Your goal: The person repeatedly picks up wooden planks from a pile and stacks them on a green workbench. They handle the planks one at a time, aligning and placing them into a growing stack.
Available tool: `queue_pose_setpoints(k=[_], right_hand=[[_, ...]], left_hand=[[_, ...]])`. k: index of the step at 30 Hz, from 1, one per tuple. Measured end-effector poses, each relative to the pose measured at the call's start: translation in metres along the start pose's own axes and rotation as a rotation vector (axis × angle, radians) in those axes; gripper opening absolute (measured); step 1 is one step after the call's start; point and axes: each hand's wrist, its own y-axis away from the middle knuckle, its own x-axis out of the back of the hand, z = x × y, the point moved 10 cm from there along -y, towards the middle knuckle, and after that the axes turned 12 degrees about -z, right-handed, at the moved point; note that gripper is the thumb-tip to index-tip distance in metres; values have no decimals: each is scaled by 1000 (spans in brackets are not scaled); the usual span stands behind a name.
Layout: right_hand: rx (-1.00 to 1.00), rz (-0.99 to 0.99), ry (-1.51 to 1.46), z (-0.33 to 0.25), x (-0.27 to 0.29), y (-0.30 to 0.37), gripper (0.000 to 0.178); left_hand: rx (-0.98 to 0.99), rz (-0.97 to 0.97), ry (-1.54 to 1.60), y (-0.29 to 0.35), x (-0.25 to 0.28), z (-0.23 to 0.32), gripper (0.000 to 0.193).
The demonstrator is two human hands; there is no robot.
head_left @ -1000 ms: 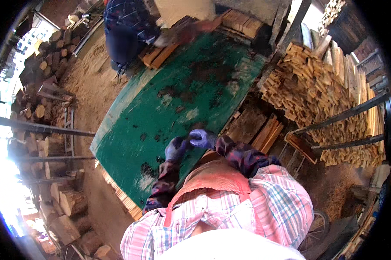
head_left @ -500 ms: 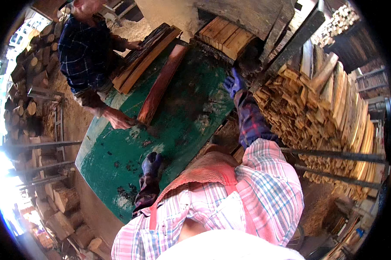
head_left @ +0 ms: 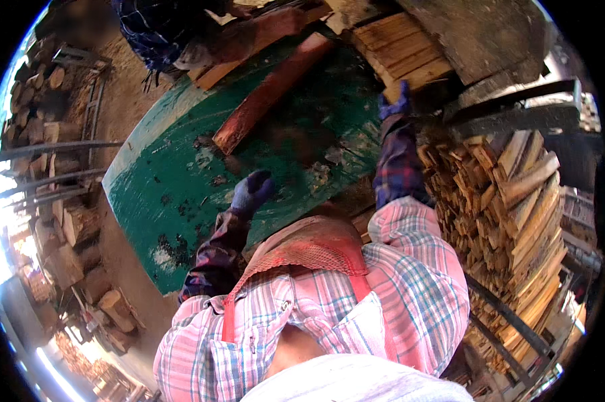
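Note:
My left hand (head_left: 253, 192), in a blue-purple glove, hovers over or rests on the green table (head_left: 182, 181); its fingers are curled together and I see nothing in them. Just ahead lies a long reddish-brown wood slab (head_left: 269, 94), slanting away to the right and apart from that hand. My right hand (head_left: 395, 104), in the same kind of glove, reaches to the near edge of a block of side-by-side wood planks (head_left: 399, 50). Its fingers are spread; whether they touch the planks is hard to tell.
Across the table a person in a dark checked shirt (head_left: 161, 30) leans over another long wood piece (head_left: 215, 72). Split wood (head_left: 497, 194) is piled high at my right, beside dark metal bars (head_left: 510, 328). Logs (head_left: 81, 224) are stacked at the left beyond a metal rail (head_left: 54, 151).
My view has shifted. My left hand has moved forward and right over the table, and my right hand is closer to the planks. The other person's hand has drawn back from the slab's near end.

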Motion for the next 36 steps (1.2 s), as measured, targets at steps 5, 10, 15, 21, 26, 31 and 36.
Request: queue_pose_setpoints(k=[5,10,15,21,26,31,36], right_hand=[[-350,-226,-66,114,-27,220,47],[-234,-394,717,119,14,416,55],[109,-139,815,72,37,487,66],[425,-91,542,-160,62,380,43],[680,-320,249,-532,-38,318,38],[589,-98,460,-421,13,227,25],[-124,-370,741,-133,-18,231,32]], left_hand=[[-172,-321,203,-66,-66,95,36],[55,-703,817,-84,-193,73,41],[-243,-889,420,-14,-280,141,52],[-809,-948,204,72,-286,340,59],[-514,-656,341,-25,-214,260,62],[-653,307,-704,-89,0,161,63],[150,365,-1120,-134,120,79,79]])
